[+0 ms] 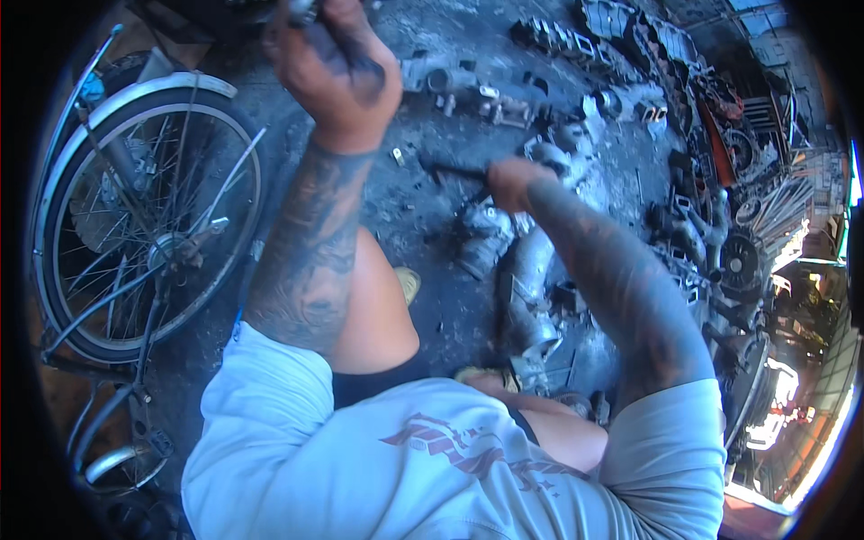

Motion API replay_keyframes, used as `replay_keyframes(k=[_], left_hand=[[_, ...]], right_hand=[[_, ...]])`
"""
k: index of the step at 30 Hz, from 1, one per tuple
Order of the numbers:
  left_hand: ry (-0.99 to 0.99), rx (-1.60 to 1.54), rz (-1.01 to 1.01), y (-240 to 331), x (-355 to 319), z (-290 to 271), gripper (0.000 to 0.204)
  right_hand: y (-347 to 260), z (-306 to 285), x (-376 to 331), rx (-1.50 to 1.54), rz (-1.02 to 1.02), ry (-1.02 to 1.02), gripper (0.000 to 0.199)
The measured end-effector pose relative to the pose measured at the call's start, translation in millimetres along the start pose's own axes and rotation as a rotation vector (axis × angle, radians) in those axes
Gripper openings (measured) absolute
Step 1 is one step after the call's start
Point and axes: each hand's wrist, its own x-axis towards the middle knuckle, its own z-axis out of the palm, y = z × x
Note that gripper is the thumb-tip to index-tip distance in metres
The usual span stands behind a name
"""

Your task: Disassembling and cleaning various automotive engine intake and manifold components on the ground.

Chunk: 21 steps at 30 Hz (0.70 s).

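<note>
- Head view: to the right of the bicycle wheel (175, 250), the right hand (517, 184) grips a dark hammer-like tool (463, 172) by its handle.
- The tool is probably stiff and head-heavy, best held toward the handle's end.
- Up and right of the wheel, the left hand (337, 74) curls round a metal piece (302, 11), partly cut off.
- Farther right of the wheel, metal pipes (531, 263) crowd the floor.

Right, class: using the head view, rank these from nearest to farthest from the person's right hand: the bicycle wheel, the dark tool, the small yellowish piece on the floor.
From the right hand:
1. Dark tool: gripped in it, pointing left.
2. Small yellowish piece: on the floor, beyond the tool's left end.
3. Bicycle wheel: far left.
</note>
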Motion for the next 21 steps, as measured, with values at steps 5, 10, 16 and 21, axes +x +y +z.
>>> replay_keyframes(k=[5,10,16,21], left_hand=[[-0.473,0.999,0.228,7.4,3.6,-6.1,0.027],[-0.515,0.893,0.190,-1.3,-6.2,-0.2,0.026],[-0.567,0.876,0.259,-4.4,-9.0,-8.9,0.026],[-0.603,0.933,0.331,-4.8,-16.4,0.9,0.026]], right_hand=[[-13.0,-39.1,6.0,0.467,-0.079,0.647,0.029],[-2.4,50.0,-2.5,0.663,-0.017,0.565,0.044],[-0.9,-6.1,-25.1,0.255,0.019,0.280,0.031],[-24.4,-40.1,-23.3,0.693,-0.112,0.749,0.030]])
